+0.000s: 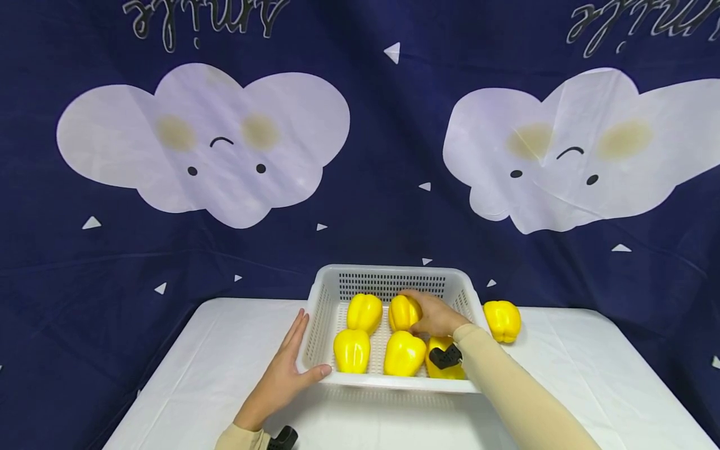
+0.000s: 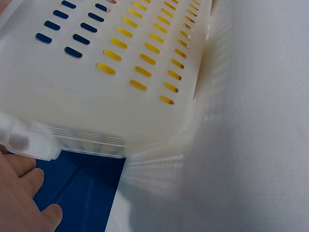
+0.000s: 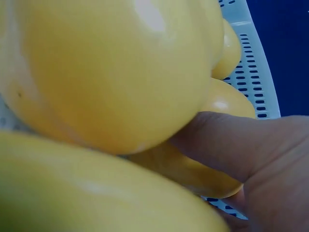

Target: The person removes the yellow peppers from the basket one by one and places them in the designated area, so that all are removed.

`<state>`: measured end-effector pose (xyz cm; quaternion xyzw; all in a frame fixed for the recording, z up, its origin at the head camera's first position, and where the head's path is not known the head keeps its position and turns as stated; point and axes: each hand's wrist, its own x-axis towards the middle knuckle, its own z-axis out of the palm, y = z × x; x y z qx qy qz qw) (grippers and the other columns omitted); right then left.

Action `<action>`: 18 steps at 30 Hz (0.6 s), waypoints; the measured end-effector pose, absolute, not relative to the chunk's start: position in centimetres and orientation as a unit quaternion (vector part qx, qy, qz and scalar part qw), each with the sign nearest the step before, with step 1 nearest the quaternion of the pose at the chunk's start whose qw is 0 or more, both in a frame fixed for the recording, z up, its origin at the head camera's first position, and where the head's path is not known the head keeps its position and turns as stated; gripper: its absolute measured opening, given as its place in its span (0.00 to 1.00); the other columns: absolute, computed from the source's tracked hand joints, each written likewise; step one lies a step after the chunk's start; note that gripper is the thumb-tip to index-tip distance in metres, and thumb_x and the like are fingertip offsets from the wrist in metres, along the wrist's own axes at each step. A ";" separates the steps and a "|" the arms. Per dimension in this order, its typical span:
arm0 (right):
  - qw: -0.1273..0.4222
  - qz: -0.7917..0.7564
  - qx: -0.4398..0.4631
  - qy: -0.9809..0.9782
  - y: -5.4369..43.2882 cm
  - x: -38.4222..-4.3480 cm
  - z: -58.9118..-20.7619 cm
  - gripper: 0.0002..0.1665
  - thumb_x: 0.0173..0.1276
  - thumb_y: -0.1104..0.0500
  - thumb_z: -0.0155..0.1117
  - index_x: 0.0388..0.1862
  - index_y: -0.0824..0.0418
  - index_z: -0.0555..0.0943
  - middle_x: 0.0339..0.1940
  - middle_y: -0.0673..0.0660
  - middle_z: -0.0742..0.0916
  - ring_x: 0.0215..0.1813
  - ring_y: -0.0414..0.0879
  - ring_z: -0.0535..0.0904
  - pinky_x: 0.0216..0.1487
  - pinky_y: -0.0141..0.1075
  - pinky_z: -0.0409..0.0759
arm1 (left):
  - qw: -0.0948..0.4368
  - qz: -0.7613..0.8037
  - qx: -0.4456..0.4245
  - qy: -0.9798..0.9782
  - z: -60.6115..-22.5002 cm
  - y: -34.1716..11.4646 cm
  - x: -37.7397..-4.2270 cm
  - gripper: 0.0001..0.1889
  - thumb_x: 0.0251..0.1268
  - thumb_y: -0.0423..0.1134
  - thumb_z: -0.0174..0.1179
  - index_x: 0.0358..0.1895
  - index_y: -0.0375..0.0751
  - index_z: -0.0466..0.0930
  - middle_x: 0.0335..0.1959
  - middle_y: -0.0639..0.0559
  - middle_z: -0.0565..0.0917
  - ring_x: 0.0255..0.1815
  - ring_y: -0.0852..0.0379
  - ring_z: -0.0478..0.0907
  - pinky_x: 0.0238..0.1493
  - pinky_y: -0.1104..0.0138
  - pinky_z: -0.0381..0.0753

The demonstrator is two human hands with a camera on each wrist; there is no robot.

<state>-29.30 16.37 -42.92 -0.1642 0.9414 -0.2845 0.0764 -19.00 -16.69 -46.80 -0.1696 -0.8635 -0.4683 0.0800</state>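
My right hand (image 1: 435,314) reaches into a white plastic basket (image 1: 388,379) and grips a yellow bell pepper (image 1: 402,312), fingers at its far side and thumb at its near side. Several other yellow bell peppers lie in the basket; one at the front right (image 1: 447,369) is partly covered by the right wrist's camera. In the right wrist view, the thumb (image 3: 227,140) is among the peppers' smooth sides. My left hand (image 1: 287,369) rests at the basket's left front corner, fingers extended along the left side and thumb on the front rim.
One more yellow bell pepper (image 1: 502,321) lies on the white-covered table (image 1: 585,375), just right of the basket. A dark blue cloth (image 1: 394,219) with clouds hangs behind the table. The basket's slotted wall (image 2: 120,63) fills much of the left wrist view.
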 end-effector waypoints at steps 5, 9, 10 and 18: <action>0.063 -0.287 -0.175 0.940 16.5 -29.4 -42.9 0.50 0.54 0.64 0.80 0.75 0.53 0.68 0.67 0.60 0.78 0.67 0.60 0.72 0.69 0.57 0.69 | 0.080 -0.466 -0.169 -0.865 -46.8 -16.6 -19.0 0.56 0.56 0.48 0.73 0.81 0.37 0.46 0.83 0.43 0.42 0.80 0.32 0.45 0.69 0.31 0.51; 0.049 -0.292 -0.181 0.938 16.4 -29.5 -42.6 0.51 0.54 0.63 0.81 0.75 0.55 0.68 0.68 0.61 0.77 0.68 0.60 0.71 0.69 0.57 0.69 | 0.083 -0.466 -0.171 -0.864 -46.7 -16.7 -18.9 0.55 0.56 0.48 0.73 0.81 0.36 0.46 0.83 0.43 0.43 0.80 0.32 0.45 0.69 0.31 0.51; 0.047 -0.293 -0.181 0.938 16.4 -29.5 -42.5 0.51 0.54 0.63 0.81 0.76 0.55 0.68 0.68 0.61 0.77 0.68 0.60 0.71 0.69 0.57 0.69 | 0.085 -0.465 -0.171 -0.865 -46.7 -16.7 -19.0 0.55 0.56 0.48 0.73 0.81 0.36 0.46 0.83 0.43 0.43 0.80 0.32 0.45 0.69 0.31 0.51; 0.052 -0.305 -0.174 0.935 16.4 -29.3 -41.7 0.53 0.54 0.61 0.81 0.77 0.51 0.66 0.72 0.62 0.73 0.72 0.62 0.67 0.69 0.59 0.68 | 0.083 -0.460 -0.169 -0.868 -46.7 -16.7 -19.0 0.56 0.57 0.50 0.73 0.81 0.36 0.46 0.83 0.43 0.43 0.80 0.33 0.45 0.70 0.32 0.51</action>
